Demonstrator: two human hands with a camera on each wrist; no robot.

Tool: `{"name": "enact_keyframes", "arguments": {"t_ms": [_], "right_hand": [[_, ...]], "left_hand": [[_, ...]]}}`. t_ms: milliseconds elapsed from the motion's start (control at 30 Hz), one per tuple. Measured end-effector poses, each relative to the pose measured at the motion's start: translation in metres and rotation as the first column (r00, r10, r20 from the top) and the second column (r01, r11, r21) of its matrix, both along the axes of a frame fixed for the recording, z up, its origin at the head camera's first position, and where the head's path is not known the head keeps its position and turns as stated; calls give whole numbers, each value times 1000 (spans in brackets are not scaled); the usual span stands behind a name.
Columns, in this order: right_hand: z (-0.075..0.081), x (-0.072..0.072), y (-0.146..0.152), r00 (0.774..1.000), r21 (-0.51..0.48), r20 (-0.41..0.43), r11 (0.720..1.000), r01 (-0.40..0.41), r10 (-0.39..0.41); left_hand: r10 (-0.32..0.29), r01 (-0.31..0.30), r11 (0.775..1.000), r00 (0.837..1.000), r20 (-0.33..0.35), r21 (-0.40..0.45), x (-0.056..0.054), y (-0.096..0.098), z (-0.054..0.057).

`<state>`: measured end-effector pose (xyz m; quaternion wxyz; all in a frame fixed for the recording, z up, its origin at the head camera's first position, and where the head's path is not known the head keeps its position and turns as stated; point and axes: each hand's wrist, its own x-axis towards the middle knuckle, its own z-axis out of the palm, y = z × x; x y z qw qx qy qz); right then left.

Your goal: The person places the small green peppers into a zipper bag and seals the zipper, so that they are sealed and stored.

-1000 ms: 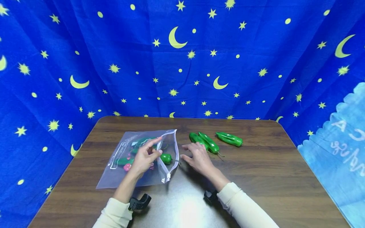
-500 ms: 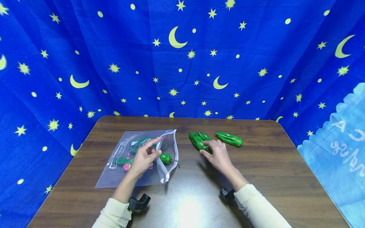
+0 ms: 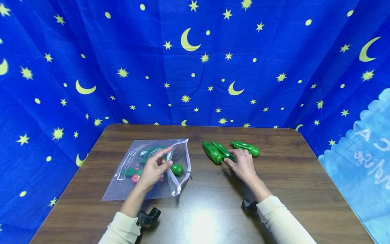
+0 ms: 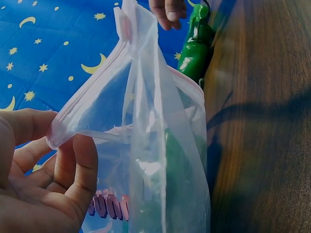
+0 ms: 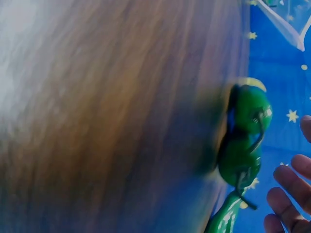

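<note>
Right hand (image 3: pixel 244 166) (fingers (image 5: pixel 290 183) apart) hovers beside 3 loose green peppers (image 3: pixel 222 150); left hand (image 3: pixel 153 171) pinches the bag (image 3: pixel 122 190)

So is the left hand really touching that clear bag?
Touching. The left wrist view shows the left hand gripping the edge of the clear bag between its fingers.

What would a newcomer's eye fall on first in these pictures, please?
Probably the bright blue star-patterned cloth behind the wooden table. Next, perhaps, the three glossy green peppers lying on the table by the right hand, then the clear bag at left, which the left hand pinches.
</note>
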<state>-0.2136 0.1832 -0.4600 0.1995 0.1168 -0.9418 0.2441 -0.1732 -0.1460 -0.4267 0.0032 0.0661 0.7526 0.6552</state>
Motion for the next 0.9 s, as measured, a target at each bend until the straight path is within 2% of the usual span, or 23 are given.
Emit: {"name": "enact_keyframes", "arguments": {"t_ms": [167, 433, 600, 900], "right_hand": [[-5, -7, 4, 999, 4, 24, 1000, 29, -30], [-11, -17, 5, 992, 42, 115, 998, 54, -58], [-12, -18, 3, 984, 71, 159, 995, 67, -77], [-15, -22, 2, 978, 109, 191, 992, 62, -82]], "left_hand": [[-4, 4, 1000, 1000, 12, 5, 0, 0, 0], [-1, 1, 1000, 1000, -26, -11, 0, 0, 0], [-9, 8, 1000, 1000, -25, -13, 0, 0, 1], [-11, 10, 1000, 1000, -27, -11, 0, -2, 0]]}}
